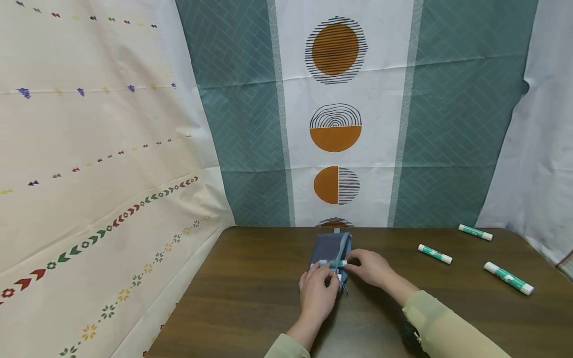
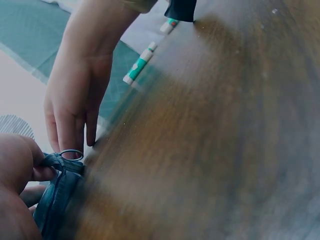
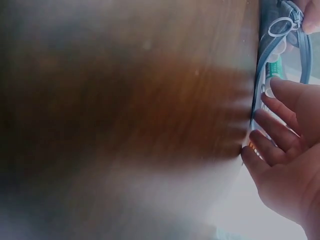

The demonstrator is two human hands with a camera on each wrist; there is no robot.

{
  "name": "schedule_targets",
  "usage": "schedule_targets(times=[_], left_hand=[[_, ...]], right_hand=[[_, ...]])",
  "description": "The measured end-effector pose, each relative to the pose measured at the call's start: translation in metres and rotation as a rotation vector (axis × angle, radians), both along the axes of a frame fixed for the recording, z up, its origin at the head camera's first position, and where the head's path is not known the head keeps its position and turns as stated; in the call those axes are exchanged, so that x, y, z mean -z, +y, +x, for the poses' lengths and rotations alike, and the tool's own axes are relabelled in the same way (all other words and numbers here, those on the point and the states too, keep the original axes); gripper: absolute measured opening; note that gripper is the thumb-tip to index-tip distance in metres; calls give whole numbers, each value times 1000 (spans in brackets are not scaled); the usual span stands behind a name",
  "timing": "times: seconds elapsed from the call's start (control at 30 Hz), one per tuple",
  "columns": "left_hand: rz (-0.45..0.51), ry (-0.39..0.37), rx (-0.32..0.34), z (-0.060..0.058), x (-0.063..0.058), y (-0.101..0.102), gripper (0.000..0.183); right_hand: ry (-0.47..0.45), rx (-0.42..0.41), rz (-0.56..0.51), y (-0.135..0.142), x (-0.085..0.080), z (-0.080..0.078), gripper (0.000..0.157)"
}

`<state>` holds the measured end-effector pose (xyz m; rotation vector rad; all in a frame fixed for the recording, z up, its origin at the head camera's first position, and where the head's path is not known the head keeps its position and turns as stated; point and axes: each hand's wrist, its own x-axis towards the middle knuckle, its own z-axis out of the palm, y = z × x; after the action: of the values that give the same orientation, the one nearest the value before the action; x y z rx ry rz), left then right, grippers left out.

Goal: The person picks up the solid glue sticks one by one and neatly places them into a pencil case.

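As the lower centre of the frame is reached, the edge of a pouch (image 1: 323,247) is pinched by the left hand (image 1: 317,293), apparently so that the opening is kept steady. Across its zipped side a green-and-white stick (image 1: 333,262) is held, its right end gripped between thumb and fingers of the right hand (image 1: 370,268), perhaps so that the other end can be guided; how much is inside cannot be told. At right, three loose sticks (image 1: 435,254) are spread well apart on the table (image 1: 250,288).
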<state>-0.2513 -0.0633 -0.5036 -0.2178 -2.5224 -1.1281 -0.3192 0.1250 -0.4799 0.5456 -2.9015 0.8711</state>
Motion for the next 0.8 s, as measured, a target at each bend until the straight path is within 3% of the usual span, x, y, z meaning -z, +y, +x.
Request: schedule_targets(times=[0.47,0.8], left_hand=[[-2,30,-5,2,-2,1,22],[-1,11,-5,3,-2,-1,21]], right_hand=[[-16,-26,-50,-9,4,-2,13],[-17,-40,-49,-12,5,-2,15]])
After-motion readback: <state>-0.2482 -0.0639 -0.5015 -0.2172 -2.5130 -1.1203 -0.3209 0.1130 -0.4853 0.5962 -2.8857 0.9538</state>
